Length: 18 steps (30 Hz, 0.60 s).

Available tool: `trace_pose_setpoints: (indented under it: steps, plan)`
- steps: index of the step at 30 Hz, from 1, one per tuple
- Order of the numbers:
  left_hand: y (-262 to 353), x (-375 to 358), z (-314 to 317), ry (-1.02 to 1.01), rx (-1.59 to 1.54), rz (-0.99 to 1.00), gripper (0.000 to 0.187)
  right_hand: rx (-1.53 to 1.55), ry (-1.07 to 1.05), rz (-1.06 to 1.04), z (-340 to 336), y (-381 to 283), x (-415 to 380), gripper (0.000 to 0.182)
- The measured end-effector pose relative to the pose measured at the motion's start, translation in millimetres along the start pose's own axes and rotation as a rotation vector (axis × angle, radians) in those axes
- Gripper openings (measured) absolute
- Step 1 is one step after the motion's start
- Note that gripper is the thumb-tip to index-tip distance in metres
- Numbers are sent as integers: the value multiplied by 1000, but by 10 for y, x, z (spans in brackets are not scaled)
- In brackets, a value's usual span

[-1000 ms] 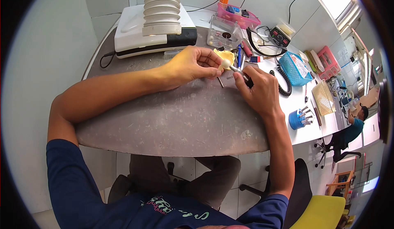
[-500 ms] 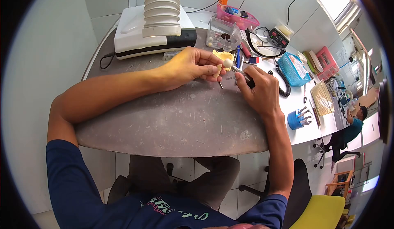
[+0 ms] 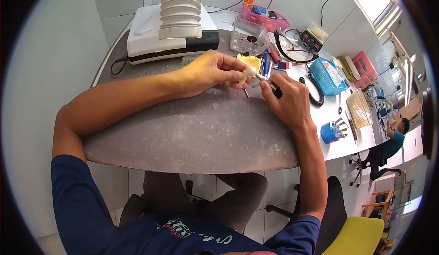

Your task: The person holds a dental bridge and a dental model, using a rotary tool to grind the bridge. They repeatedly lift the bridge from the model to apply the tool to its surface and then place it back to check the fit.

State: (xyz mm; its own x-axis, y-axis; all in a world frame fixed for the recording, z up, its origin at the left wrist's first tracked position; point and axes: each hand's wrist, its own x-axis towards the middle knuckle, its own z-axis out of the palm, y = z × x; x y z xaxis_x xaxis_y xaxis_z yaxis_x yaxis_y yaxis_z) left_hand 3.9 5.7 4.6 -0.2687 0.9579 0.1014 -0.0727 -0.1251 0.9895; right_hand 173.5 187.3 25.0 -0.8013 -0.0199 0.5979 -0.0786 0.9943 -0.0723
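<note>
My left hand (image 3: pixel 217 74) pinches a small cream-coloured piece, tooth-like in look (image 3: pixel 243 80), between thumb and fingers over the grey bench top. In my right hand (image 3: pixel 291 98) is a metal rotary handpiece (image 3: pixel 265 79), gripped like a pen and pointing left. At its end a round white polishing tip (image 3: pixel 252 71) meets or overlaps the cream piece; actual contact cannot be made out. Just behind both hands lies a yellow, irregular mould-like piece (image 3: pixel 249 60). A thin metal shank (image 3: pixel 246 93) lies on the bench below my left fingers.
Behind my left hand stands a white box unit (image 3: pixel 146 31) under a ribbed hose (image 3: pixel 180 8). Farther right are a clear plastic box (image 3: pixel 249 35), a pink basket (image 3: pixel 265 21), a blue basket (image 3: pixel 328 76) and a blue bur holder (image 3: pixel 330 133). A person (image 3: pixel 393 140) sits far right.
My right hand has shifted slightly left, bringing the white tip over the cream piece. My left hand has turned a little and stays almost in place.
</note>
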Motion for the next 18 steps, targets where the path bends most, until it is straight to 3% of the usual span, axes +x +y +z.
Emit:
trace_pose_setpoints:
  steps: [4,10,13,18]
  plan:
    - [-9,1,-8,15,-19,-8,37,16,-50,-47,11,-11,-3,31]
    - [-20,14,-29,-38,-11,30,34,26,-10,55,-5,9,3,30]
    - [-23,12,-31,-18,-17,18,35,32,-60,-40,-13,-7,5,29]
    - [-16,18,-34,-33,-21,19,34,0,-40,52,-5,3,-4,29]
